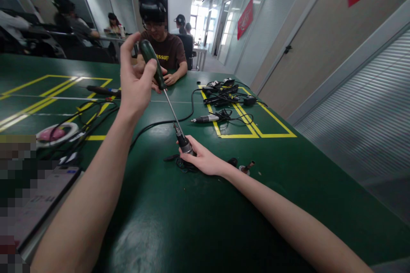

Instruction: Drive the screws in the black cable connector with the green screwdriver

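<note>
Left hand [136,81] is raised above the green table [198,222], fingers curled round the dark green handle of a screwdriver [160,89], thumb across it. The shaft slants down toward 5 o'clock, tip meeting a small black-and-silver cylindrical part [185,144] at table centre. Right hand [202,160] rests on the table, fingers pinching that part upright, with a black cable [153,124] running from it toward 10 o'clock. Just at 3 o'clock of the right hand lie a small black cap [232,161] and a short metal bit [247,166]. At 1 o'clock, inside yellow tape lines, a silver handpiece [206,118] and a heap of black adapters [224,91]. At 9 o'clock, a pink round object [51,134] amid wires. At 12 o'clock a seated person [162,47] in a brown shirt, hands on the table edge.
</note>
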`<state>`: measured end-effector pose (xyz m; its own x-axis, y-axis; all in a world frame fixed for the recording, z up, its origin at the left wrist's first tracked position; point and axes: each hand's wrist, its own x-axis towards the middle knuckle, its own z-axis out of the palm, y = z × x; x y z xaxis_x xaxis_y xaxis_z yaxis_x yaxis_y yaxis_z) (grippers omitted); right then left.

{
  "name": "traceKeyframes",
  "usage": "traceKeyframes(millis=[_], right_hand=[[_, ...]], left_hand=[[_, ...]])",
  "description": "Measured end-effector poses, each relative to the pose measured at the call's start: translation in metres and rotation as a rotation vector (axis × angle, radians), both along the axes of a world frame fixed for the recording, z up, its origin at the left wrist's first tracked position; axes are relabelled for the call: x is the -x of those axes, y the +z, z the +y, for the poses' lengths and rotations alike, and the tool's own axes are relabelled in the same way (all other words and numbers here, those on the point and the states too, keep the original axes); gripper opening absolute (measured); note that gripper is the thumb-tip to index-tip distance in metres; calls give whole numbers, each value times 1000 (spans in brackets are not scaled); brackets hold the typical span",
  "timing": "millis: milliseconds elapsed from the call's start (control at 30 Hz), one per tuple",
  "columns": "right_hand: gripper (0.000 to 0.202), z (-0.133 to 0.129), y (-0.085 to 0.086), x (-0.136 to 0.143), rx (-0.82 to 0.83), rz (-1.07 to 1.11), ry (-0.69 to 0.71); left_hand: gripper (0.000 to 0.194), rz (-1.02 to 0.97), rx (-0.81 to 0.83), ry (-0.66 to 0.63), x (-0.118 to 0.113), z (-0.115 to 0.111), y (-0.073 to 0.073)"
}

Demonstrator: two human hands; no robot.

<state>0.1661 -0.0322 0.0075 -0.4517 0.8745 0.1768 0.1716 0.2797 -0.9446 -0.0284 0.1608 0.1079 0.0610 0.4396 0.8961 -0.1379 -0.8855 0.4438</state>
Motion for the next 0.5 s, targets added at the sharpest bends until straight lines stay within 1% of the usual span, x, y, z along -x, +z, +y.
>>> traceKeyframes(millis=[133,233,300,367,500], right_hand=[[24,-1,1,0,9,-1,5],[26,-1,2,0,16,1,11],[26,-1,2,1,18,3,10],[27,-1,1,0,18,5,8],[28,1,-4,0,8,15,10]], left_hand=[[65,-46,-81,124,1,0,2],[63,-92,-147,236,-1,-2,5],[61,-119,-179,273,-3,-5,6],[60,-124,-143,232,-4,-10,8],[61,-72,117,2,-3,-26,12]])
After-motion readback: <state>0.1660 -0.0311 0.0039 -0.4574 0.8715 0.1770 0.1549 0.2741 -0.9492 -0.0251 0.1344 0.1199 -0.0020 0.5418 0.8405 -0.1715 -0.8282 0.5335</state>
